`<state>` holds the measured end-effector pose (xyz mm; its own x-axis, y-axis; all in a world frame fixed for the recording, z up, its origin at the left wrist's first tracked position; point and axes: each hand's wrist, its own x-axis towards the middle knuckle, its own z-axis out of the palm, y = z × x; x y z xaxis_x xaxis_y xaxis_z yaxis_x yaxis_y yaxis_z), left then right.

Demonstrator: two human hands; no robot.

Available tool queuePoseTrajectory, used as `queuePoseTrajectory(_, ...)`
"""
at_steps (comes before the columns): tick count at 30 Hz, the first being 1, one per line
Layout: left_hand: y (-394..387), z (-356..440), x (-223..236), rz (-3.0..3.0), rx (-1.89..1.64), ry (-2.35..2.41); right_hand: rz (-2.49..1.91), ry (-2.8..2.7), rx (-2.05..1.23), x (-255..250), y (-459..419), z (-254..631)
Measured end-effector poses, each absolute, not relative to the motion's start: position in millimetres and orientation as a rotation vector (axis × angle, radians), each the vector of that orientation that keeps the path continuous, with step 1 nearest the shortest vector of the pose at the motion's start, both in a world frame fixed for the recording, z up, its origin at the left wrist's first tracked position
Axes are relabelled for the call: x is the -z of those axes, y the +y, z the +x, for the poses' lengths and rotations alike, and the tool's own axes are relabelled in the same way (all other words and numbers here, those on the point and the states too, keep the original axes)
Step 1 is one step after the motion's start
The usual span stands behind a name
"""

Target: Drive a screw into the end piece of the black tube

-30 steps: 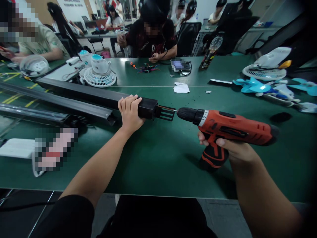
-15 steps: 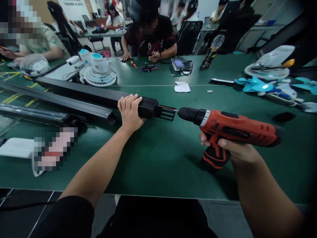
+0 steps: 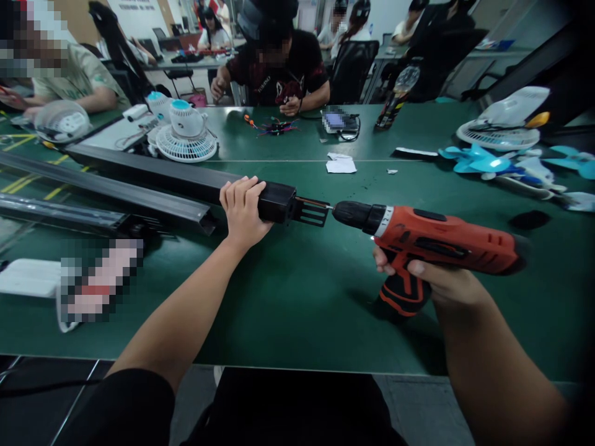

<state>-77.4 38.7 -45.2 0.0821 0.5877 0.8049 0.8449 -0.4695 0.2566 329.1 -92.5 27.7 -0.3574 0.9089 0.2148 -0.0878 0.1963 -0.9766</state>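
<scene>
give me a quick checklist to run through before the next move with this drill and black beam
1. Left hand on the black beam, near its end: ok.
2. Right hand gripping the drill: ok.
3. Drill roughly in line with the beam: looks ok, judging from this one view.
4. Bit properly seated at the slotted bracket: cannot tell; its tip is too small to make out.
5. Finger off the trigger: cannot tell; the trigger is hidden.
6. White paper apart from the drill: ok, it lies farther back on the table.
</scene>
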Motion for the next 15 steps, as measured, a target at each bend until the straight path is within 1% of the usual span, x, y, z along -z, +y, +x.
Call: queuePoseTrajectory(15,38.6,-77.7,45.1,-2.062,1.309,-1.448,-0.802,-1.547,-1.327,-28.0,-91.9,329.5)
